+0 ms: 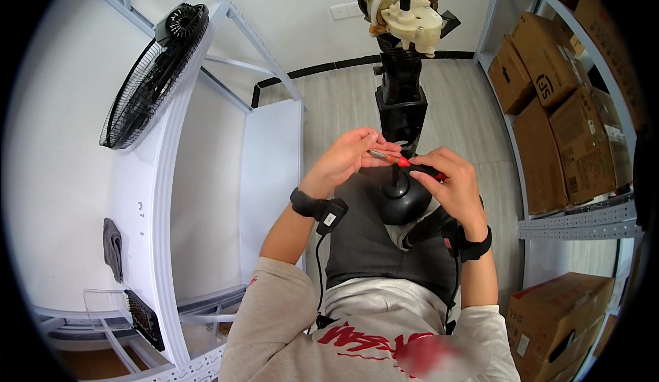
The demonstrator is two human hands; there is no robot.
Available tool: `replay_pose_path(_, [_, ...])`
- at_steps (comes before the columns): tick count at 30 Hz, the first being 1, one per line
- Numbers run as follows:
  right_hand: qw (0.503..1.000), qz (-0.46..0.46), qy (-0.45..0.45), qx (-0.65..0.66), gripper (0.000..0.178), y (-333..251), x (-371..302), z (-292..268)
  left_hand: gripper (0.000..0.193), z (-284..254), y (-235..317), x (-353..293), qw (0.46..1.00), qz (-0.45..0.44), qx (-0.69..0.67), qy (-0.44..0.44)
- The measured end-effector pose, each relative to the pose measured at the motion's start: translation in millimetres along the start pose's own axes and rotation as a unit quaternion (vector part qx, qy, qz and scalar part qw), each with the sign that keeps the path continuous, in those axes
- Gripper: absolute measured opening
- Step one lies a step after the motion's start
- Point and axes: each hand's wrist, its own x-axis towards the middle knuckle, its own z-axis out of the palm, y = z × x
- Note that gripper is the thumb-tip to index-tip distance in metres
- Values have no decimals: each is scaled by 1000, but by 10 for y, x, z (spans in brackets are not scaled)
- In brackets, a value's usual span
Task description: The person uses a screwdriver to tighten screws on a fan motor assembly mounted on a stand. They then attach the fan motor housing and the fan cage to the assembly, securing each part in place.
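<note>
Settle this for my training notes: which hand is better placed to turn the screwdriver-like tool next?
Probably the right hand: its grip is on the black-and-red handle, while the left hand is at the metal end.

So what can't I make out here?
All in the head view:
Red-and-black tool: handle partly covered by the right hand.
Round black base: partly hidden behind the legs.
Small pieces on the white shelf: too small to identify.
Upper right box: cut off by the picture's edge.
</note>
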Motion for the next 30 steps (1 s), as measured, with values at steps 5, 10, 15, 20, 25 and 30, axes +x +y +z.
replay_pose_path(5, [999, 27, 17, 19, 21, 59, -23, 94, 26, 34, 95, -28, 1000, -6, 5, 17])
replay_pose_path(10, [995, 57, 45, 62, 23, 81, -37, 157, 24, 111, 188, -44, 993, 32, -70, 85])
replay_pose_path(15, [994, 63, 53, 68, 23, 102, -30, 151, 23, 38, 84, -15, 985, 83, -110, 106])
replay_pose_path(20, [991, 77, 76, 78, 23, 49, -93, 29, 18, -35, -39, 35, 967, 95, -166, 168])
replay_pose_path(25, [970, 75, 189, 133, 20, -313, -93, -267, 18, -22, 83, 120, 944, 83, -244, 206])
replay_pose_path(30, [955, 4, 297, -17, 22, -787, 105, -632, 23, 22, 419, 232, 948, 174, -169, 205])
